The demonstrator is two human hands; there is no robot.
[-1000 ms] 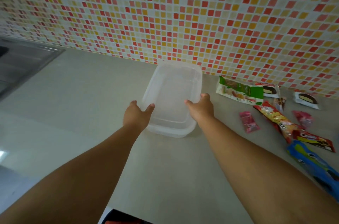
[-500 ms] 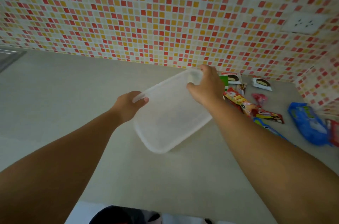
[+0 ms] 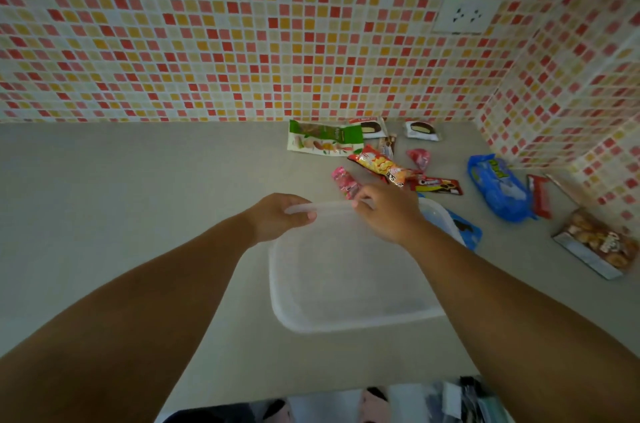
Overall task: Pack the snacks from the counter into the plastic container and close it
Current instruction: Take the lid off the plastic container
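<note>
The clear plastic container (image 3: 346, 287) lies flat on the grey counter near its front edge. My left hand (image 3: 277, 220) and my right hand (image 3: 388, 211) both pinch its far rim, where the translucent lid edge (image 3: 332, 207) shows between them. Beyond my hands the snacks lie scattered: a green and white packet (image 3: 323, 138), an orange cracker packet (image 3: 381, 164), a pink candy (image 3: 344, 181), a red cookie bar (image 3: 438, 185), a big blue bag (image 3: 498, 187) and a cookie box (image 3: 599, 242).
The tiled wall runs along the back and turns a corner at the right, with a white socket (image 3: 465, 15) on it. Two small cake packets (image 3: 420, 129) lie against the wall. The counter's front edge (image 3: 311, 395) is just below the container.
Both hands have drawn the container toward me and to the right, next to the snacks, and turned it. The hands now sit together on its far rim. The view has swung right.
</note>
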